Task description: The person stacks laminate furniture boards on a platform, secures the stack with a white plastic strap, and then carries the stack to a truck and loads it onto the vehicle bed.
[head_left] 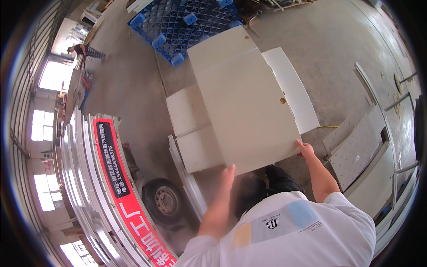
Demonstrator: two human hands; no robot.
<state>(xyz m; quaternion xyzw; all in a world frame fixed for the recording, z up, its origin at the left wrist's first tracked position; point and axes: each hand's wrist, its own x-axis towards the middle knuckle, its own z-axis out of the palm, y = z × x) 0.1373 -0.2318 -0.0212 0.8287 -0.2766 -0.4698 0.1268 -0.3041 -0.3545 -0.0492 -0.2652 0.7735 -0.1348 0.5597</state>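
Note:
A large flat pale panel (249, 107) with round holes along its right side stretches away from me. It lies over other pale boards: one shows at its right (291, 91), and others (195, 147) show at its left. My right hand (305, 150) grips its near right corner, thumb on top and fingers hidden beneath. At the near left corner my left hand (228, 175) holds the edge with its thumb up. That hand is slightly blurred, and its other fingers are hidden.
A blue plastic pallet (204, 22) lies beyond the panel. To the left stands a truck with a red banner (115, 169) and a wheel (162, 200). Long white strips (189, 182) lie beside it. Sheets and a metal frame (378, 107) are at right. Another person (86, 51) stands far left.

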